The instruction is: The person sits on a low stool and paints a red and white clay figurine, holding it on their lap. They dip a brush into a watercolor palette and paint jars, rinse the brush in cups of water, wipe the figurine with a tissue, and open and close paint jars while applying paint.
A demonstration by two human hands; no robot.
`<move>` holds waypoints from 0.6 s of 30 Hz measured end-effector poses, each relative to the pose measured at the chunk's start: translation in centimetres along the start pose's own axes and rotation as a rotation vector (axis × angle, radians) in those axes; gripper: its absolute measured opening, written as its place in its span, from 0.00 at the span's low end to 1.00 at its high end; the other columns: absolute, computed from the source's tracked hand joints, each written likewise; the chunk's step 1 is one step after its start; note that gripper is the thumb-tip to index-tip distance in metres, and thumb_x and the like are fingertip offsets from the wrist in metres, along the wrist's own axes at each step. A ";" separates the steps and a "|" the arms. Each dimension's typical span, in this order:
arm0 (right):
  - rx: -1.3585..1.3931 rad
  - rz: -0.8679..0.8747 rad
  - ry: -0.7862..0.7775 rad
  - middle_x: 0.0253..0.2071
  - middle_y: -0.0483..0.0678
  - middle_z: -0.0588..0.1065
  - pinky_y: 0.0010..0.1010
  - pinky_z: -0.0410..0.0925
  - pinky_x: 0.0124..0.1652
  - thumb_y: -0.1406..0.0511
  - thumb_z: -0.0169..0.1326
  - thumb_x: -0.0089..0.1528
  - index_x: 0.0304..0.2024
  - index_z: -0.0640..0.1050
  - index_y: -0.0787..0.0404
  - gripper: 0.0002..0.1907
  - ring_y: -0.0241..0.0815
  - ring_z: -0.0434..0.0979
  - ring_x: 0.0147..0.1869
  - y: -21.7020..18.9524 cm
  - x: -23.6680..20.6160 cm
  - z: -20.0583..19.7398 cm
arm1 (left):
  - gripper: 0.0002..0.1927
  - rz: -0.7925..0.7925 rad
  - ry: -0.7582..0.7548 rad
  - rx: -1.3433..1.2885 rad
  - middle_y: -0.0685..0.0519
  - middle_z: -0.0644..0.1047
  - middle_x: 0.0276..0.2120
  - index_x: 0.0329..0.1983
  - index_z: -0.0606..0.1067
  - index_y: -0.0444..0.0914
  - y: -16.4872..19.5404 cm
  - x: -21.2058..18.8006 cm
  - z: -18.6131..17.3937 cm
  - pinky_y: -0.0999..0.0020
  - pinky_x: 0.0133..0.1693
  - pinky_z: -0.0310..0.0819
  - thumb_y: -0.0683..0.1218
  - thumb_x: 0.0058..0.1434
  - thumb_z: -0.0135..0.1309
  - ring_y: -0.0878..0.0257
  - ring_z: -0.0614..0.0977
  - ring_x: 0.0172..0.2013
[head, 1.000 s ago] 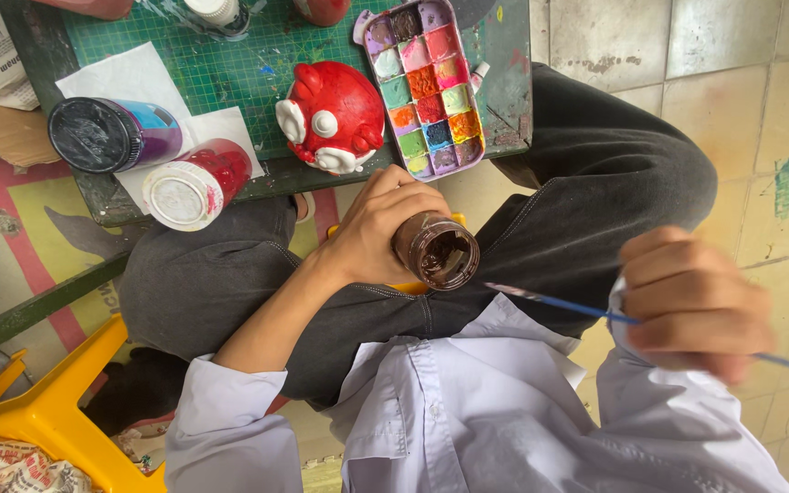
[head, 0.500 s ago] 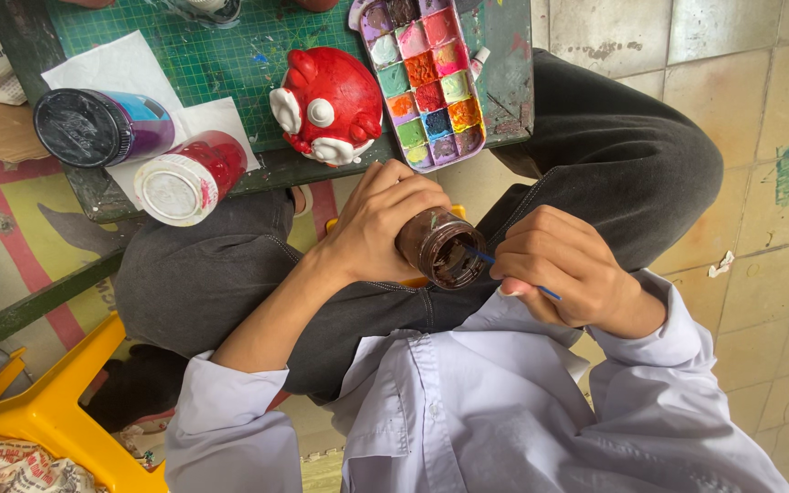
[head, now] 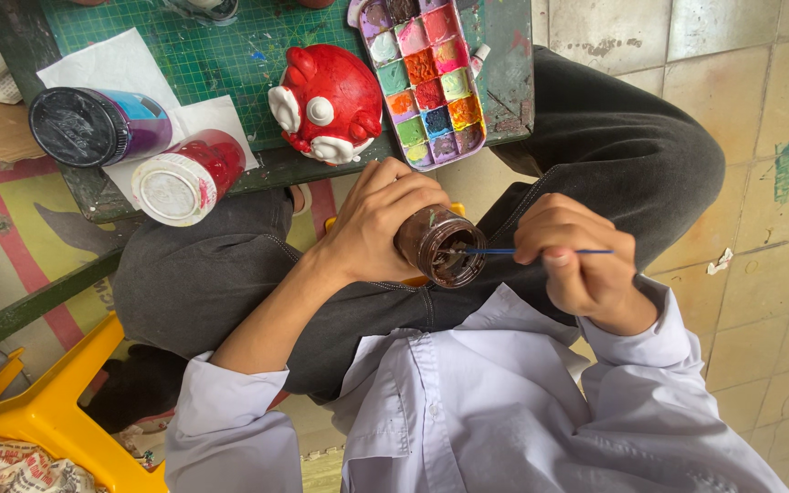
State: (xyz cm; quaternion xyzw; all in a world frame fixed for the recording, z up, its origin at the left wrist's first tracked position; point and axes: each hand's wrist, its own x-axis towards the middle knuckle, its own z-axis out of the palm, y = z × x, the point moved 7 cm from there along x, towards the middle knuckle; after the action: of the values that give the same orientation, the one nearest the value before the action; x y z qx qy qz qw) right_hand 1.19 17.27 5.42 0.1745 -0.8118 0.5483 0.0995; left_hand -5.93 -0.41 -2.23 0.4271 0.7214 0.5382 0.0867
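Note:
My left hand grips a small brown jar of dark paint over my lap, its mouth facing up. My right hand pinches a thin blue paintbrush held level, its tip dipped into the jar's mouth. On the low table above sit a red and white figurine and a paint palette with several coloured wells.
A green cutting mat covers the table, with white paper sheets on it. A black-lidded jar and a white-lidded red jar lie at the table's edge. A yellow stool stands lower left. Tiled floor is at the right.
My right hand has swung in from the right and turned the brush, putting its tip into the jar. My left hand keeps the jar in the same place.

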 end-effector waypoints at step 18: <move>-0.395 -0.013 0.080 0.38 0.57 0.76 0.35 0.67 0.37 0.70 0.40 0.81 0.45 0.71 0.71 0.12 0.46 0.73 0.35 4.6 3.0 -3.6 | 0.28 -0.099 -0.252 0.061 0.53 0.78 0.37 0.41 0.77 0.40 -2.5 -2.2 3.4 0.58 0.48 0.65 0.48 0.32 0.70 0.53 0.74 0.43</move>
State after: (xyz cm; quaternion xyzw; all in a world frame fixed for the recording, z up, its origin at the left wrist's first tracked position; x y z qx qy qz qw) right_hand -3.45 21.62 3.87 0.1349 -0.8978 0.3843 0.1675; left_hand -3.82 0.28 -6.47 0.4575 0.7411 0.4531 0.1901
